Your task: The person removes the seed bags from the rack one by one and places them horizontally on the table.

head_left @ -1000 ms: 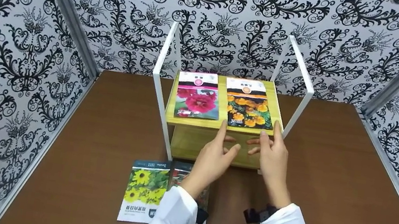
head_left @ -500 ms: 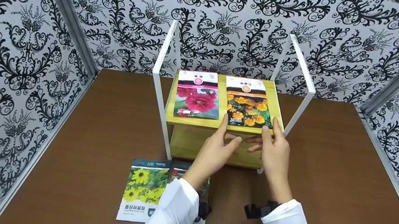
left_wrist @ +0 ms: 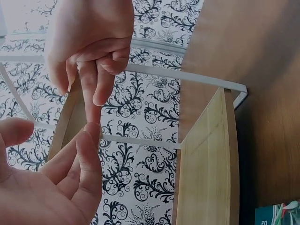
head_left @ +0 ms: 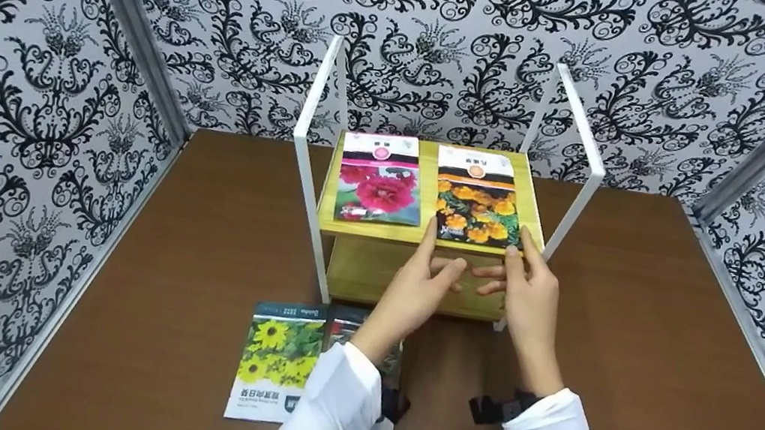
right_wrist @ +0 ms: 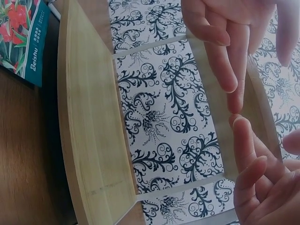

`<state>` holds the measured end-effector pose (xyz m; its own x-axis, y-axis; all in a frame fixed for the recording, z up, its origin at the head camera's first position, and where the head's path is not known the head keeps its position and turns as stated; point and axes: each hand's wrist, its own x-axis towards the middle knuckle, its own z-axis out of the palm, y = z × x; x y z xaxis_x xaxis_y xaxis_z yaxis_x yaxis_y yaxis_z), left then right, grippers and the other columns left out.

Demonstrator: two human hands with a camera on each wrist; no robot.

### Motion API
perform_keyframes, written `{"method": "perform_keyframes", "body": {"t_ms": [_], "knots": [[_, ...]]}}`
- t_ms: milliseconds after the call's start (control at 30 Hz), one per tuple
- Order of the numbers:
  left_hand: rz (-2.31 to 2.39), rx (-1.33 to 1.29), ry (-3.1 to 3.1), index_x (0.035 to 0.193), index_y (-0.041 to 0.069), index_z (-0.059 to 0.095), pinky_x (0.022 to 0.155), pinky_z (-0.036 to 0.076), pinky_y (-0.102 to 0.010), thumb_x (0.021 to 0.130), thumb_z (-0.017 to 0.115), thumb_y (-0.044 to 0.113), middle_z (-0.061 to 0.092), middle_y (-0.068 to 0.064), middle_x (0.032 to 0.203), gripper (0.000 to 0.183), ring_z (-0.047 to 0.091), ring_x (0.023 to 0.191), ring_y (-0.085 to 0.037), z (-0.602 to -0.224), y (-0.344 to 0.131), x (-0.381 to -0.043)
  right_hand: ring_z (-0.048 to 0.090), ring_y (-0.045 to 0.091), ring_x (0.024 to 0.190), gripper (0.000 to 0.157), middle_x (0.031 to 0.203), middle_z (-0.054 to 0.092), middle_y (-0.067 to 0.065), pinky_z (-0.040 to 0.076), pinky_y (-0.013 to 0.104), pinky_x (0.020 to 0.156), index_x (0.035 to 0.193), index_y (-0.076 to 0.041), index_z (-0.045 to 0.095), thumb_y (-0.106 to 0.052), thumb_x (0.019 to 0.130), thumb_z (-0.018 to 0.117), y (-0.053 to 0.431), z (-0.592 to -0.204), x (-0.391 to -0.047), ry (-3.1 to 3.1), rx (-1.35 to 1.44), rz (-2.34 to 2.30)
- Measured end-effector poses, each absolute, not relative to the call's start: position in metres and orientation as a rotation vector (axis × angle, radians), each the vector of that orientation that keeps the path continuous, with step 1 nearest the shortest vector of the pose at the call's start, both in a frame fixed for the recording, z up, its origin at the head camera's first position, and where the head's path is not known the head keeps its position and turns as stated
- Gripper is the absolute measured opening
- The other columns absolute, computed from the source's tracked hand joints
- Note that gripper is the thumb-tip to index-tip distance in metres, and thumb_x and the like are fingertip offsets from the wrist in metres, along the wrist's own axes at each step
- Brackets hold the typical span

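Fingers [head_left: 431, 228] of both hands grasp nothing: each index finger is extended, the left one at the left edge of the orange-flower packet [head_left: 479, 203], the right one at its lower right corner, with the right thumb close by. The orange-flower packet lies face up on the right half of the upper shelf [head_left: 428, 176]. Beside it, apart, lies the pink-flower packet [head_left: 381, 183].

The white frame [head_left: 574, 213] rises on both sides of the shelf, its right front post near the right hand. The lower shelf [head_left: 359, 272] sits beneath. On the table [head_left: 194, 255], in front and to the left, lie the yellow-flower packet [head_left: 282, 352] and, next to it, the red-flower packet [head_left: 344, 327], largely hidden by the left forearm. Patterned panels [head_left: 456, 29] enclose the table.

The left hand [head_left: 414, 290] and right hand [head_left: 529, 298] reach forward, angled inward. Their remaining fingers are loosely bent below the upper shelf's front edge, where the wrist views show fingertips of the two hands appearing to meet. Both forearms wear white sleeves.
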<state>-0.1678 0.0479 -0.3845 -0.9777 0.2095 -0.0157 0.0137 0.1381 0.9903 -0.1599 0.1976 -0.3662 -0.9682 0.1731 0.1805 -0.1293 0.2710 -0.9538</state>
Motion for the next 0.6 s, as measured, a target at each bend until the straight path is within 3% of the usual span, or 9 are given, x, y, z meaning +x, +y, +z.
{"method": "perform_keyframes", "body": {"t_ms": [100, 300, 600], "knots": [[1.958, 0.229, 2.238, 0.143, 0.031, -0.002, 0.085, 0.044, -0.034, 0.084, 0.049, 0.054, 0.057, 0.005, 0.116, 0.081, 0.059, 0.095, -0.012, -0.383, 0.048, -0.164, 0.061, 0.035, 0.06, 0.048, 0.079, 0.066, 0.02, 0.038, 0.021, 0.037, 0.139, -0.009, 0.03, -0.026, 0.096, 0.04, 0.198, -0.367, -0.157, -2.277, -0.038, 1.772], [1.978, 0.235, 2.234, 0.143, 0.034, -0.001, 0.086, 0.043, -0.034, 0.083, 0.048, 0.056, 0.031, -0.009, 0.141, 0.08, 0.044, 0.117, -0.016, -0.382, 0.047, -0.157, 0.062, 0.032, 0.06, 0.043, 0.078, 0.067, 0.015, 0.04, 0.023, 0.038, 0.134, -0.014, 0.042, -0.03, 0.094, 0.044, 0.205, -0.379, -0.16, -2.224, -0.032, 1.756], [2.007, 0.16, 2.192, 0.143, 0.032, 0.008, 0.08, 0.047, -0.035, 0.087, 0.05, 0.046, 0.028, -0.01, 0.143, 0.072, 0.048, 0.112, -0.016, -0.376, 0.045, -0.144, 0.064, 0.026, 0.063, 0.041, 0.081, 0.068, 0.011, 0.045, 0.025, 0.042, 0.121, -0.016, 0.058, -0.037, 0.087, 0.054, 0.212, -0.395, -0.166, -2.098, -0.086, 1.754]]}}
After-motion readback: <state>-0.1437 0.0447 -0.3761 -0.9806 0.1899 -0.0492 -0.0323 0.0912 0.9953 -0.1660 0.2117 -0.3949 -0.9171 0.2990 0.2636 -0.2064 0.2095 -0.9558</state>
